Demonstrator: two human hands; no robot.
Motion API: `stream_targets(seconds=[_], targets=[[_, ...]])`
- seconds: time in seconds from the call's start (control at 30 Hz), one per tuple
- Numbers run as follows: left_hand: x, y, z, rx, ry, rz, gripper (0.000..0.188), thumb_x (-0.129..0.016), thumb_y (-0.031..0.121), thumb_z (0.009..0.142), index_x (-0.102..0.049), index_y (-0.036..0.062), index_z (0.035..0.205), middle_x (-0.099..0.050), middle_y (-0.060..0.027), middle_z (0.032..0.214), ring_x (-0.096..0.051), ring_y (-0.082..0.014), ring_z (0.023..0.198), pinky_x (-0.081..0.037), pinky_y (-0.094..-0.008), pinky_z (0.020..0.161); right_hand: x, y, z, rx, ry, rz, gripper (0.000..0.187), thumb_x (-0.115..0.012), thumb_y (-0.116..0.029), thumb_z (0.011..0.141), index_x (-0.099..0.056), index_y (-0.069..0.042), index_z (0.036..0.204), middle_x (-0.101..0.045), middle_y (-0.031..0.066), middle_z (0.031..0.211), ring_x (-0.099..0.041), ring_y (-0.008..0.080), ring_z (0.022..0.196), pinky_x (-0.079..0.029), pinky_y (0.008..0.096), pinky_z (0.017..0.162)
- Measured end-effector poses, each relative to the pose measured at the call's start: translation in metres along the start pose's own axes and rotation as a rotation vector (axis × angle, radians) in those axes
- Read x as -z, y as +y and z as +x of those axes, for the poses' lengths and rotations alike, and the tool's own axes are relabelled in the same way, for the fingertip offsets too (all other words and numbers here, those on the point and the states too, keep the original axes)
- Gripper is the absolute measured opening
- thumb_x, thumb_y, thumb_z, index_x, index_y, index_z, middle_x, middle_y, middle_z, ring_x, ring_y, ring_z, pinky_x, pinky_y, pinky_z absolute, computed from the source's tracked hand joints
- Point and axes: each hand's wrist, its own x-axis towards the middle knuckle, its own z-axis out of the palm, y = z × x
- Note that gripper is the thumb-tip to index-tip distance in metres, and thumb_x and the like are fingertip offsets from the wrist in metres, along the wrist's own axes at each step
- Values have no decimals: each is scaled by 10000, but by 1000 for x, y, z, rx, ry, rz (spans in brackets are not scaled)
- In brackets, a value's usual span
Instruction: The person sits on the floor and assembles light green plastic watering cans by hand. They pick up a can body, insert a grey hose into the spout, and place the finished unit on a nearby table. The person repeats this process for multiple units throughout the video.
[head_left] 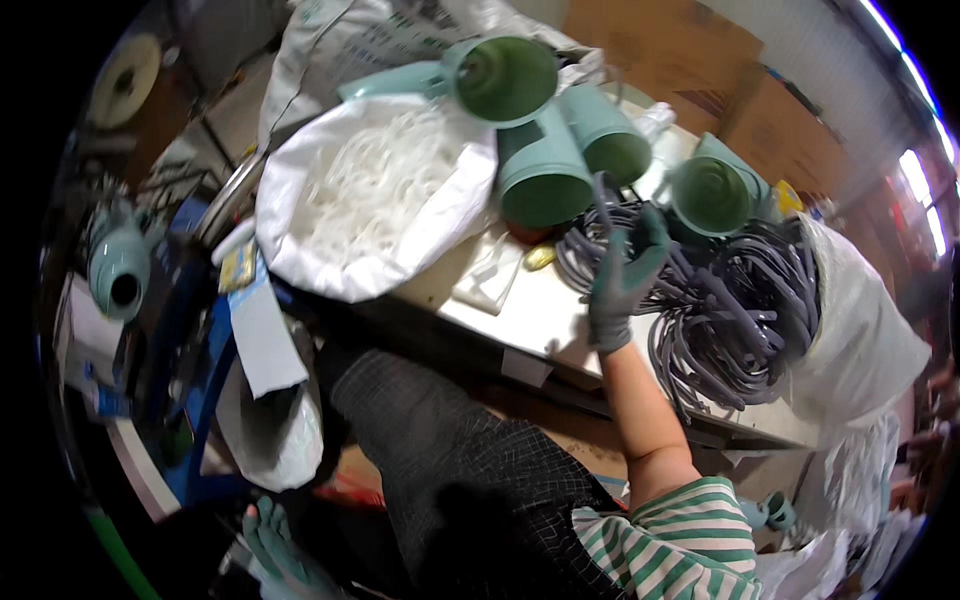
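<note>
My right hand [628, 275], in a grey and green glove, is over the worktable at a heap of grey rubber strips [740, 320]. A single grey strip [602, 200] rises from between its thumb and fingers, and the grip on it is partly hidden. My left hand [282, 555], gloved in pale green, is low at the lower left, away from the table. Its fingers are stretched out, and I see nothing in them. Beyond my right hand lie several green plastic tube-shaped housings, including one wide-mouthed housing [545, 185] and another [712, 192].
A white sack [290, 215] full of translucent rings stands left of the housings. A white bag [860, 320] borders the strips on the right. Cardboard boxes [680, 50] are at the back. Another green housing [120, 265] sits at the far left, near blue equipment.
</note>
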Motion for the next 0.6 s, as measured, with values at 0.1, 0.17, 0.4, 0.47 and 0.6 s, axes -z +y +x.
stream_targets(seconds=[0.1,0.17,0.4,0.47,0.6], targets=[[10,-23,-14,4,304,-425,433,-450,85,1101,-447,-60,1508,-532,-248,1499,-557,-310,1367,-446,-390,1190,-47,-76,-103,-251,-641,284,535,-664,-73,997,-451,33,1476,-527,184,1446,-525,283,1325,-414,419,1141],[20,-34,-12,57,366,110,430,-508,92,1083,-489,-39,1492,-569,-188,1477,-565,-262,1363,-464,-380,1163,-50,-121,-174,-231,-1040,404,526,-694,-71,969,-494,34,1444,-540,187,1450,-552,301,1304,-433,427,1130],[87,-224,-114,166,839,811,309,-718,202,953,-634,36,1200,-635,-223,1211,-645,-348,1144,-537,-395,965,12,-217,-287,38,-2021,722,294,-738,-72,909,-717,-20,1197,-706,178,1159,-666,362,1092,-525,435,964],[129,-259,-155,514,1016,-95,344,-739,290,919,-656,12,1103,-679,-229,1075,-676,-395,1018,-535,-437,926,23,-222,-290,-58,-2128,642,254,-703,-57,942,-709,-1,1189,-710,181,1151,-684,334,1052,-536,406,936],[205,-320,-230,856,1534,257,736,-774,485,823,-618,-20,1335,-693,-303,1229,-654,-435,1192,-501,-479,1021,-12,-178,-291,-319,-2134,574,219,-666,-18,958,-695,27,1171,-713,163,1151,-693,265,1031,-535,350,936]])
